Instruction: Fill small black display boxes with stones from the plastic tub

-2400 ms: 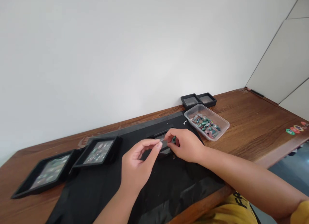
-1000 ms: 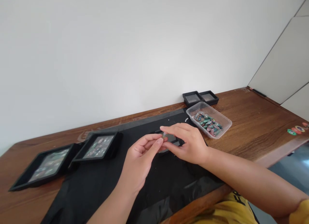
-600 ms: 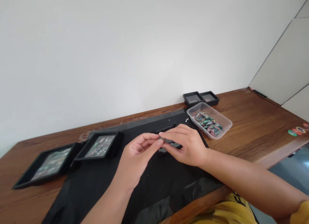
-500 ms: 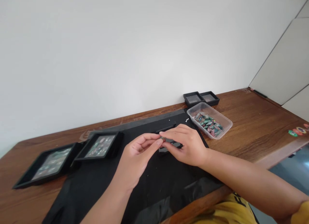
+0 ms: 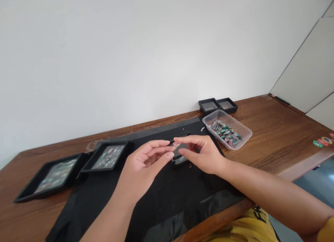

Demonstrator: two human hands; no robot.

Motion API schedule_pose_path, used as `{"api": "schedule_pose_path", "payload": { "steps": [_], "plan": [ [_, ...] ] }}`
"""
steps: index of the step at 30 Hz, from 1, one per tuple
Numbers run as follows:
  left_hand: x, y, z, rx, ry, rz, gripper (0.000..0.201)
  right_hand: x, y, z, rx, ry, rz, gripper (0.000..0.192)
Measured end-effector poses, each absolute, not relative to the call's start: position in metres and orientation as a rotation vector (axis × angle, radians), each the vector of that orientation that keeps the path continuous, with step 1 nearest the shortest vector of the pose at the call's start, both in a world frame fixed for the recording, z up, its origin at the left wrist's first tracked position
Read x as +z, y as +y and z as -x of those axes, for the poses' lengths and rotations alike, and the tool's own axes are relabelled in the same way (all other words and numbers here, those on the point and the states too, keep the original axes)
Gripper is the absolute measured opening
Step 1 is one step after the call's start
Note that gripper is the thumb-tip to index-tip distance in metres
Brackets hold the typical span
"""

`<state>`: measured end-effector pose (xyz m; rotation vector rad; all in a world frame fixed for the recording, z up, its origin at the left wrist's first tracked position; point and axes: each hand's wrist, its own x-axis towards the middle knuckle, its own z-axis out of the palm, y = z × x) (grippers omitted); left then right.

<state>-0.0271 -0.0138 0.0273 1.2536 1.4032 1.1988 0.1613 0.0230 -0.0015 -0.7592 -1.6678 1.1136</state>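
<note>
Above the black cloth mat (image 5: pixel 161 196), our left hand (image 5: pixel 144 165) and right hand (image 5: pixel 203 155) pinch one small clear piece (image 5: pixel 176 147) between fingertips, other fingers loosely curled, probably steadying it over the small black box (image 5: pixel 180 156).

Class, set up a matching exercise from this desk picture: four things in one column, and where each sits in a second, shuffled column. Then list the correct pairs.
Things
1. clear plastic tub
2. two small black boxes
3. two black display trays
4. black mat

Places
A. far left of the desk
B. by the wall, behind the tub
C. under both hands
D. right of the mat, holding green and red stones

Pairs: 1-D, 2-B, 3-A, 4-C
</note>
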Motion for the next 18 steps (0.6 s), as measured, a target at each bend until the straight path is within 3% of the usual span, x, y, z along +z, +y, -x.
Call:
{"api": "schedule_pose_path", "payload": {
  "steps": [5, 18],
  "plan": [
    [0.0288, -0.0185, 0.0304, 1.305, 1.433, -1.394, 0.041, -0.0070, 0.0278, -0.1603, 1.474, -1.478, 0.700, 0.039],
    [0.0232, -0.0133, 0.0275, 1.424, 1.508, -1.695, 0.032, 0.0001, 0.0275, -0.1592, 1.761, -1.394, 0.629, 0.031]
  ]
}}
